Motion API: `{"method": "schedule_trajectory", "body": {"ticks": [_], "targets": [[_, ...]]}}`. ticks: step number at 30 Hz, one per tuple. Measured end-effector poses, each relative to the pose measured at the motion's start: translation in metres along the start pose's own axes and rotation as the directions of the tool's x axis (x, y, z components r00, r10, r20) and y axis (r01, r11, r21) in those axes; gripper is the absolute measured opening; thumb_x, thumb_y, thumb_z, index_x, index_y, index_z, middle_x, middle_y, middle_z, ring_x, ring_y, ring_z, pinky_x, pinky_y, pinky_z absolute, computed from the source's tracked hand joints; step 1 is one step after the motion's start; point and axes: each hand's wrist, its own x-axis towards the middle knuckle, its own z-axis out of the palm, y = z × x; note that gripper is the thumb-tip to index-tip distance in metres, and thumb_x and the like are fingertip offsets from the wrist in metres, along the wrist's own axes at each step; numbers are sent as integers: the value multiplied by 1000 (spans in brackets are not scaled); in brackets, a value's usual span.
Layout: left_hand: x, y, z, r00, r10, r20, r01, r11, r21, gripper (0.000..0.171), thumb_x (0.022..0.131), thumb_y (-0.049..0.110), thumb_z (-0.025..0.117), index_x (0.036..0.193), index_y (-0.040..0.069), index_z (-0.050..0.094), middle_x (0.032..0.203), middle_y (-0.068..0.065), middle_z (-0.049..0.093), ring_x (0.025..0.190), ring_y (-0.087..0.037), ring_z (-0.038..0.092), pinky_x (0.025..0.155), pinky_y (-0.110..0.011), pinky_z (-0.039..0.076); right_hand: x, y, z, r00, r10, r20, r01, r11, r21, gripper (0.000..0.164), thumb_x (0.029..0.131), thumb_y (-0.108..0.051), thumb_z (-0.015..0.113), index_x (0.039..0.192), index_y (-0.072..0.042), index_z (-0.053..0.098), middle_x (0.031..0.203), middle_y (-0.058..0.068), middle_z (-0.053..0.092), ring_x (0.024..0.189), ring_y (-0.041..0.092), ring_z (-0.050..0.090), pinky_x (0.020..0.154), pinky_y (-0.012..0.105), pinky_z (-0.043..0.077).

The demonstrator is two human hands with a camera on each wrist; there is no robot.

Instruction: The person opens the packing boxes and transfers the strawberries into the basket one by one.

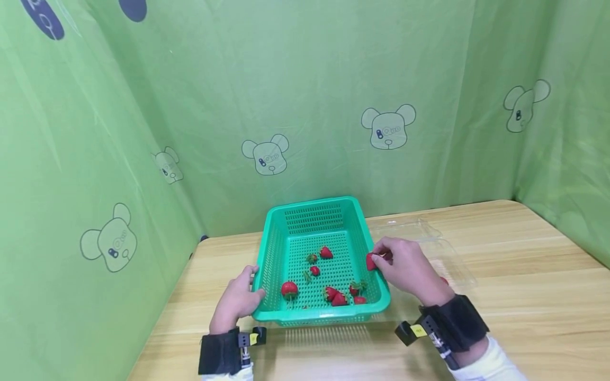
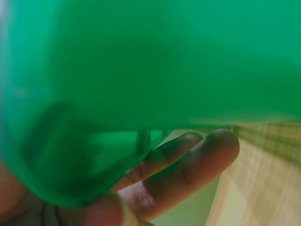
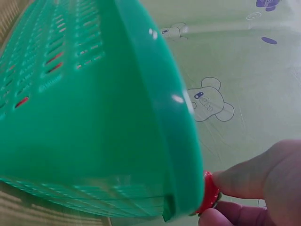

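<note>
A green slotted plastic basket (image 1: 329,317) holds several red strawberries (image 1: 289,289), some with green leaves. At its left rim, my left hand (image 1: 238,297) grips the edge. The left wrist view shows fingers (image 2: 188,169) beneath the basket's rim (image 2: 70,200). Over by the right rim, my right hand (image 1: 405,264) pinches a strawberry (image 1: 370,261) between thumb and fingertips. In the right wrist view that same strawberry (image 3: 209,192) is close to the outer rim, and the rim partly hides it.
A clear plastic box (image 1: 448,259) lies on the wooden table (image 1: 534,286), right of the basket, partly behind my right hand. A bit of red (image 1: 444,280) shows in it beside my wrist. A green curtain (image 1: 314,95) with bear drawings hangs behind and at both sides.
</note>
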Motion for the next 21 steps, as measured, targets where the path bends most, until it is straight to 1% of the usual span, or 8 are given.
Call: {"method": "schedule_trajectory", "body": {"ticks": [7,11,14,18,21], "targets": [[1,-1,0,1000,2,2,-2,1000,3,53,87,5,60,136,-1,41,125,-30,55,105,-39,57,79,-49,52,0,-1,6,1000,-16,26,15,1000,8,5,84,-7,69,87,-5,67,79,6,67,71,18,61,66,40,57],[0,-1,1,1000,-1,5,1,1000,2,53,87,5,60,136,-1,41,125,-30,55,106,-40,57,79,-50,52,-1,0,7,999,-43,27,43,999,2,7,83,-6,69,88,-3,66,80,8,66,71,18,61,64,39,57],[0,-1,1,1000,-3,9,3,1000,-2,53,87,5,59,136,0,41,125,-30,55,107,-41,57,80,-50,52,-1,3,5,998,-45,37,45,999,-8,10,83,-7,68,91,-2,66,83,9,67,73,20,62,64,40,56],[0,1,-1,1000,-2,13,2,1000,1,52,87,5,59,136,-1,40,126,-30,55,107,-41,56,81,-51,51,0,13,-1,998,7,68,-4,999,-34,18,86,-11,66,99,0,66,93,17,69,79,28,64,68,46,56],[0,1,-1,1000,-7,12,7,1000,10,52,87,5,59,136,-1,40,126,-30,55,107,-40,56,82,-52,51,2,24,-7,990,69,120,-62,996,-56,24,88,-14,63,105,2,64,102,25,67,87,37,63,72,51,54]]}}
